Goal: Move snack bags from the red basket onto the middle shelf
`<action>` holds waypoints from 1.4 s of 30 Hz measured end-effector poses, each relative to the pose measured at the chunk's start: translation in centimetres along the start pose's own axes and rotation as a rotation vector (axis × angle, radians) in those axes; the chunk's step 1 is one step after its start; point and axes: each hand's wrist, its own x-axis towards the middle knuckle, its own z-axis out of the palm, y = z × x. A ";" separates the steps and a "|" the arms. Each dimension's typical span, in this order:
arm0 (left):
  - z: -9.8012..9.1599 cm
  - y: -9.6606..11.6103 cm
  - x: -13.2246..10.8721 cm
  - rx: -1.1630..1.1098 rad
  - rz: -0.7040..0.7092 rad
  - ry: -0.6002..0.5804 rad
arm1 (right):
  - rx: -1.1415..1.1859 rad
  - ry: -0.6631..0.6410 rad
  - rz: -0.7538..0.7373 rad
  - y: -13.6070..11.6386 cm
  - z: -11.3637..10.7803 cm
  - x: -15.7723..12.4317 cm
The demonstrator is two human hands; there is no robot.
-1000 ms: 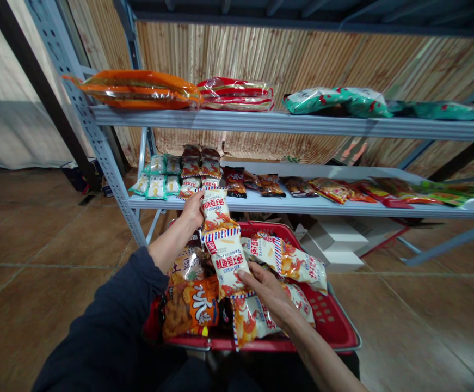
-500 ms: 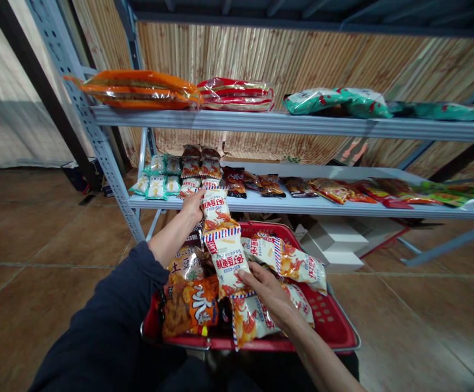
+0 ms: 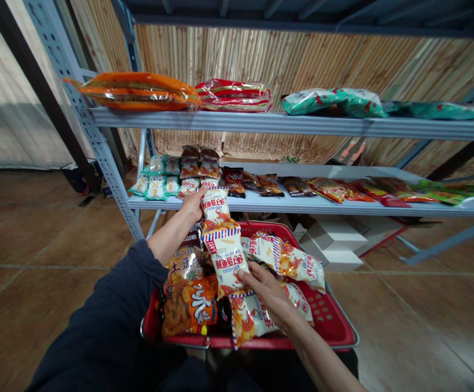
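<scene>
My left hand grips the top of a strip of joined white snack packets at the edge of the lower shelf. My right hand pinches the same strip lower down, over a red basket. The strip hangs from the shelf edge down into the basket. More white packets of the same kind lie in the basket, beside an orange snack bag and a brown one.
The lower shelf holds rows of small green, red and dark snack packets. On the upper shelf lie orange, red and green bags. White boxes sit on the tiled floor under the rack. A grey upright stands left.
The strip of packets and both hands have hardly moved; the view has shifted slightly.
</scene>
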 end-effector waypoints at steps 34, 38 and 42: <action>-0.5 1.4 2.4 0.235 -0.042 0.052 | -0.014 0.014 0.029 -0.4 0.0 0.1; -0.4 1.0 2.5 0.244 -0.021 0.057 | 0.010 0.004 0.031 -0.4 -0.1 0.1; -0.4 1.1 2.1 0.269 -0.026 -0.020 | 0.025 -0.001 0.027 -0.3 -0.2 0.1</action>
